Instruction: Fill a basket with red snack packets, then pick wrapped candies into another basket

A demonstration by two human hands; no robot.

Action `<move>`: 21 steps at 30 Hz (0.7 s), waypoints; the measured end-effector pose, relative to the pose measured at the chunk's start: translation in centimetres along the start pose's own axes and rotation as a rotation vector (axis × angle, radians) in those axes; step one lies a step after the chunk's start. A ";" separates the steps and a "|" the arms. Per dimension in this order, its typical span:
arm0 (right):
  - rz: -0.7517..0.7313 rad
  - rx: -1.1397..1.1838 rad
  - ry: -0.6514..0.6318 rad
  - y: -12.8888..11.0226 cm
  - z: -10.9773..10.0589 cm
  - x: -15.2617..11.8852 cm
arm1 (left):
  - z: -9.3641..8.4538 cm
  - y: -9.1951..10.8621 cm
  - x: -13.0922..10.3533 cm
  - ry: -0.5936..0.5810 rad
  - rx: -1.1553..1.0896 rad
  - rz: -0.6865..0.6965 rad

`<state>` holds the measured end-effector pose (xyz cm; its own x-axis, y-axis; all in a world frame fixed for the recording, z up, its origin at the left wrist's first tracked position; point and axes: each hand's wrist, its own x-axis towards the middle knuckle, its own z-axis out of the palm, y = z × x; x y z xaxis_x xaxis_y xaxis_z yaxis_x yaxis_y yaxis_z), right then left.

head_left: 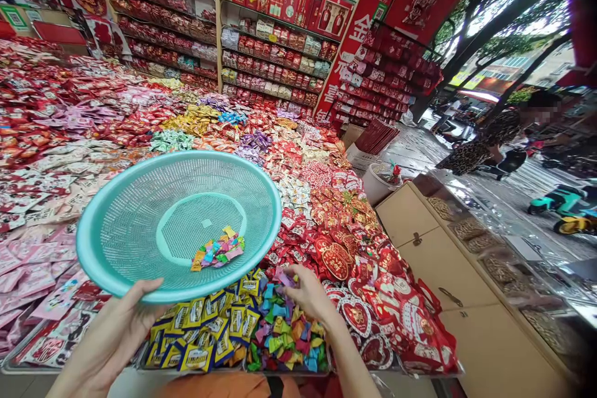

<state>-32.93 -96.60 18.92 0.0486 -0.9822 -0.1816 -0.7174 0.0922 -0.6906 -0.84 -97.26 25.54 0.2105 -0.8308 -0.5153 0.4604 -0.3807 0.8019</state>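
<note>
A turquoise mesh basket (125,199) rests tilted over the candy display, with a small heap of colorful wrapped candies (218,250) inside. My left hand (124,323) grips the basket's near rim, thumb on top and fingers beneath. Over the multicolored candies (284,336), right of the basket, is my right hand (305,292), its thumb and fingers closed around a purple wrapped candy (282,276). Yellow and blue packets (198,357) fill the section between my hands, partly under the basket.
Red heart-shaped packets (357,317) lie to the right, beside a beige cabinet (436,267). Pink packets (32,267) spread at the left. Stocked shelves (275,43) stand behind. A person in leopard print (485,140) is outside at the right, near scooters (559,199).
</note>
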 end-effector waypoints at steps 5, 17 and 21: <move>0.045 0.093 0.039 2.9 0.8 -2.6 | -0.3 -0.8 0.7 -0.024 0.015 -0.001; 0.067 0.083 0.159 4.5 -1.6 -3.9 | -0.2 -1.1 0.8 -0.021 0.034 -0.013; 0.117 0.057 0.112 5.3 -1.5 -4.4 | 0.1 -1.0 0.7 -0.047 0.022 -0.003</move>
<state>-37.97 -92.06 17.14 -0.1131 -0.9759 -0.1866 -0.6725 0.2134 -0.7086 -1.20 -97.54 24.39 0.1686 -0.8475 -0.5033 0.4414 -0.3916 0.8073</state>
